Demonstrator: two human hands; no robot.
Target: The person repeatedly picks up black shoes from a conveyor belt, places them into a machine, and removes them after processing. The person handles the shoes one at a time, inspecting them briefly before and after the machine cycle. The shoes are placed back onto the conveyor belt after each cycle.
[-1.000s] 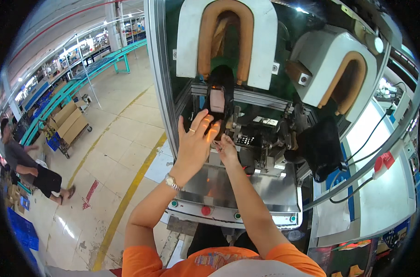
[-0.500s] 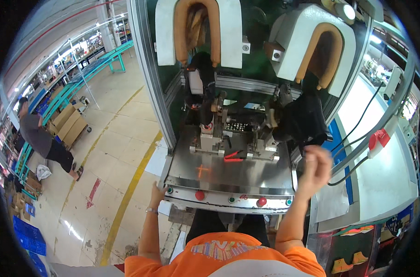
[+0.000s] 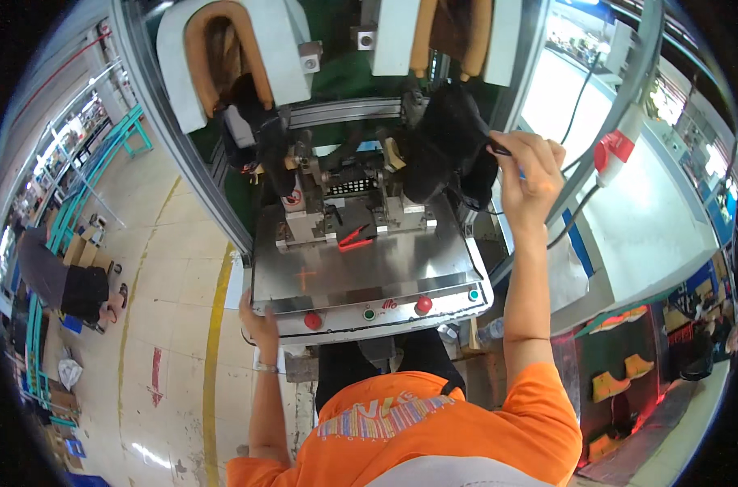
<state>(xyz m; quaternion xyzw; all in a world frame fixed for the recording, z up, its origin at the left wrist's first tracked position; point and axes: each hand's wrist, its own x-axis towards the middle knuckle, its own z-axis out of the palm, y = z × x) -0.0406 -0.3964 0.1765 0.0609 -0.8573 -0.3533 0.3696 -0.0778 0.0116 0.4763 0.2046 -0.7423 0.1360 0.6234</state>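
Note:
At the right station of the machine sits a black shoe upper [image 3: 454,122], mounted over a clamp-like form. My right hand [image 3: 531,174] is raised beside it, thumb and fingers pinched on a dark edge or tab of the upper. Low on the left, my left hand [image 3: 260,326] rests at the front left corner of the machine panel [image 3: 340,321], fingers stretched along the edge. Another black upper [image 3: 255,122] is at the left station. Between the stations, a red-handled tool [image 3: 355,239] lies on the steel plate [image 3: 369,268].
White housings with tan padded U-shapes [image 3: 197,49] hang above both stations. Red buttons [image 3: 424,304] and green ones line the panel. A white conveyor-like table [image 3: 653,211] stands right, with yellow shoe pieces [image 3: 611,385] below. A person [image 3: 60,276] stands far left near cartons.
My view has turned right. My right hand has risen from below the right-hand upper to pinch its edge. My left hand stays at the panel's left corner.

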